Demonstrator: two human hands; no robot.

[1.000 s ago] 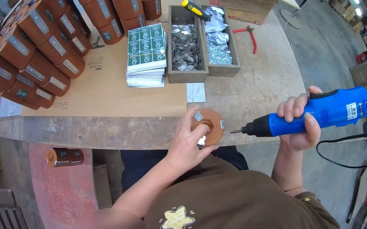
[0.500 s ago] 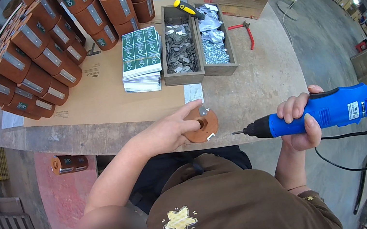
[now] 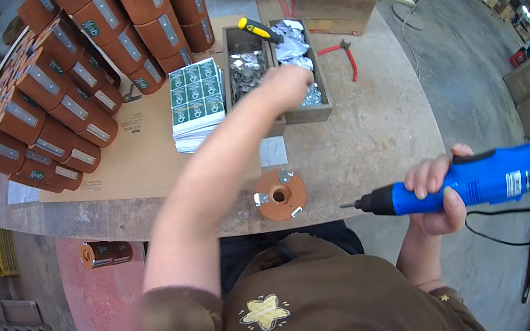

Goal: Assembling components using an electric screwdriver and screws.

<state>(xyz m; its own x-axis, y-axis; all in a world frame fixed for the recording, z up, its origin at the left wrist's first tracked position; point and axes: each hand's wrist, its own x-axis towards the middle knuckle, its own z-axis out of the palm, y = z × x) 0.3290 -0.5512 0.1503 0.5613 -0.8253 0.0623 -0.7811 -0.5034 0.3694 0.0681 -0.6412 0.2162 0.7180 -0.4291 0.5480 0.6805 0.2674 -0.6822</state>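
My right hand [image 3: 437, 195] is wrapped round a blue electric screwdriver [image 3: 494, 176] with a black nose, its thin bit pointing left past the table's front edge. My left hand [image 3: 292, 88] reaches into the right one of two wooden boxes, over small silver screws [image 3: 314, 96]. Its fingers point down and are mostly hidden, so I cannot tell if they grip anything. Near the front edge stands a round brown cylinder [image 3: 273, 210], end up, with a hole in its middle and small metal clips around its rim. Neither hand touches it.
The left box holds flat metal pieces [image 3: 242, 74]. A yellow-black handled tool [image 3: 259, 29] lies across the boxes. Red-handled pliers [image 3: 352, 63] lie to the right. A stack of green-and-white label sheets [image 3: 197, 99] and piled brown cylinders [image 3: 52, 125] stand to the left.
My left hand has let go of the brown cylinder and moved forward to the screw box. The cylinder now stands uncovered. My right hand still holds the screwdriver at nearly the same place.
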